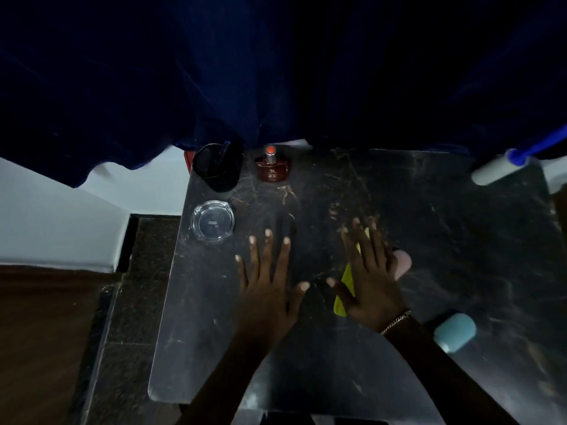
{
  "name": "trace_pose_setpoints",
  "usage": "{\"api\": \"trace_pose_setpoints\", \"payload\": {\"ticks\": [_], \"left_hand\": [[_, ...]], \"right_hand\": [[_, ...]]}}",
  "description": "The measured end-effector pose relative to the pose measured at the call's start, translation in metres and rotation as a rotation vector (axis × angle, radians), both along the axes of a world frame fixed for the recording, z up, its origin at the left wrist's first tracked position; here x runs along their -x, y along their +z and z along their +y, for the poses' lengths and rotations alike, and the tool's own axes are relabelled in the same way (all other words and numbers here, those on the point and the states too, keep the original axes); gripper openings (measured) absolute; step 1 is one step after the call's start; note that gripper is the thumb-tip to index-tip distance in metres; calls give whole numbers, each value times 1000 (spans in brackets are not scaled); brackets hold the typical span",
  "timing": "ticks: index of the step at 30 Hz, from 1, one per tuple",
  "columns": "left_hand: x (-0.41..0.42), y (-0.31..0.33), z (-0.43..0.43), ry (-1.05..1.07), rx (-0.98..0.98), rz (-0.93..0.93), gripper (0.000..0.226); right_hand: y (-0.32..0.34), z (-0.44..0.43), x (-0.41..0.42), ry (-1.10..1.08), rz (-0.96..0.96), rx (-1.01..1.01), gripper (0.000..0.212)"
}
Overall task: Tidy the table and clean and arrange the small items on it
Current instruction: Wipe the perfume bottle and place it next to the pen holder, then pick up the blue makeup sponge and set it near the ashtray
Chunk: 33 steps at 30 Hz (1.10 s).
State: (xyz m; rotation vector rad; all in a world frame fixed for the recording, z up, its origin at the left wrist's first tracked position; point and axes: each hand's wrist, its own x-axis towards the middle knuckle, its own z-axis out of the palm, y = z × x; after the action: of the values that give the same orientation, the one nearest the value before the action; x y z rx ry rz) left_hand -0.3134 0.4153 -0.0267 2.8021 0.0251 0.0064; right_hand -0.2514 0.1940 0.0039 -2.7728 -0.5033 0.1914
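While left hand [268,289] and right hand [371,283] press flat, grips released, yellow cloth [340,305] beneath right, ashtray [212,220] nearby

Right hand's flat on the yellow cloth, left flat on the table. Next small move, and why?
Probably slide the right hand, flat on the yellow cloth, forward over the table: brownish crumbs lie scattered just past its fingertips. The left hand lies flat beside it, holding nothing.
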Motion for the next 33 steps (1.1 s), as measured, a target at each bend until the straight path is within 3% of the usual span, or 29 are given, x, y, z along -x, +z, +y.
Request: {"api": "trace_pose_setpoints", "payload": {"ticks": [12, 19, 25, 29, 33], "left_hand": [[49, 24, -94, -100, 23, 100, 82], [49, 30, -161, -205, 101, 117, 80], [41, 31, -229, -232, 277, 320, 73], [29, 26, -266, -146, 437, 580, 68], [20, 22, -288, -53, 536, 672, 52]], "right_hand": [[21, -86, 74, -109, 118, 55, 93], [21, -146, 88, -429, 177, 5, 84], [8, -190, 88, -871, 328, -196, 84], [-2, -205, 90, -1020, 462, -470, 71], [-7, -207, 93, -1077, 551, -615, 59]]}}
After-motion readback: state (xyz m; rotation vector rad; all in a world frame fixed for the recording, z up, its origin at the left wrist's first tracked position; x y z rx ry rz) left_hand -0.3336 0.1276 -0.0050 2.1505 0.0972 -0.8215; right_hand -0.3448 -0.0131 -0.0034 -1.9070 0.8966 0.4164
